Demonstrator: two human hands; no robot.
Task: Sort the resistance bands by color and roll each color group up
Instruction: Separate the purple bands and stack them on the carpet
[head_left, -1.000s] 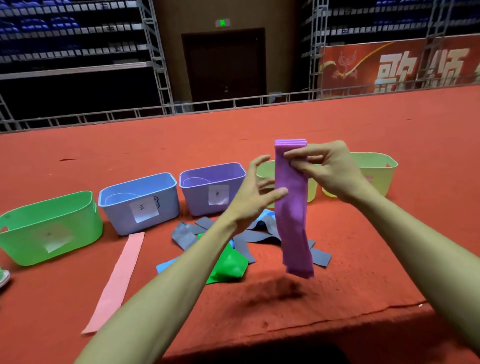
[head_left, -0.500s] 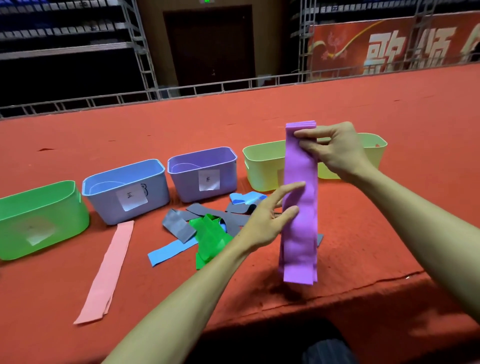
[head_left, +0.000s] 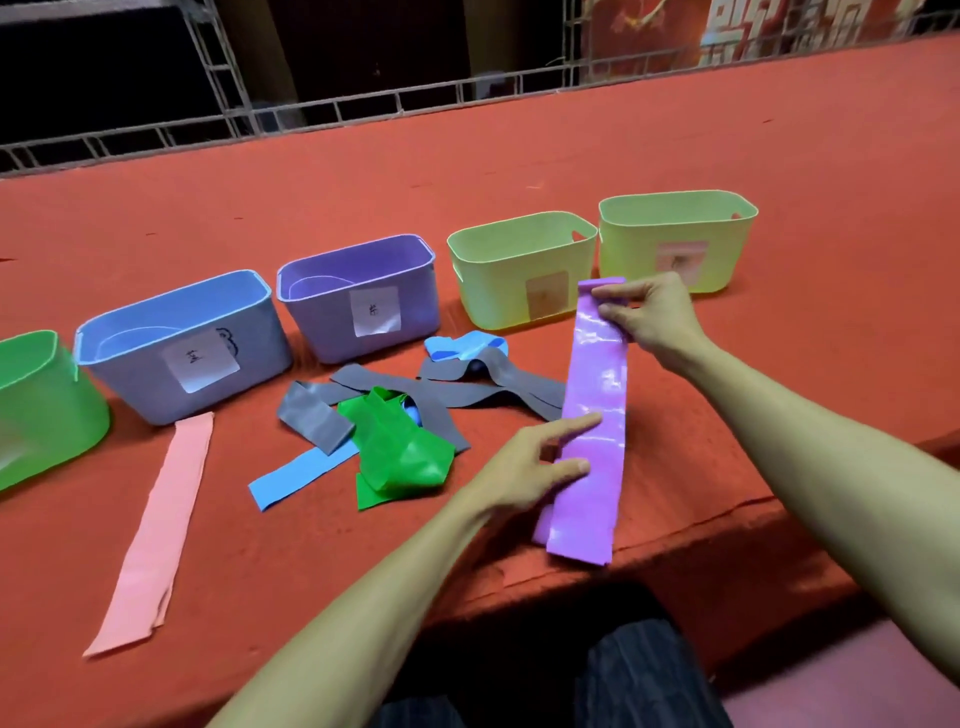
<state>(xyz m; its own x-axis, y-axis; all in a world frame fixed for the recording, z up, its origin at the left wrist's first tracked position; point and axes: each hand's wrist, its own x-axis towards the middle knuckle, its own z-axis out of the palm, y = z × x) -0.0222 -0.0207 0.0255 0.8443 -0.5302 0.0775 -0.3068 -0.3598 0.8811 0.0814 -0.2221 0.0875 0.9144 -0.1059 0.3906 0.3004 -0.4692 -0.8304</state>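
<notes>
A stack of purple bands (head_left: 592, 431) lies stretched out lengthwise on the red table (head_left: 675, 135) near its front edge. My right hand (head_left: 649, 317) pinches the stack's far end. My left hand (head_left: 530, 462) presses straight fingers on the stack's left side near its middle. To the left lies a tangle of grey bands (head_left: 441, 400), a green band (head_left: 395, 457) and blue bands (head_left: 296, 475). A pink band (head_left: 156, 535) lies flat further left.
Several labelled bins stand in a row behind the bands: green (head_left: 47, 410), blue (head_left: 176, 338), purple (head_left: 358, 296) and two yellow-green ones (head_left: 519, 265) (head_left: 675, 234). The table's front edge runs just below the purple stack. A metal railing lines the far side.
The purple stack came down from hanging upright in the air to lying on the table. My left hand dropped with it and now presses on it.
</notes>
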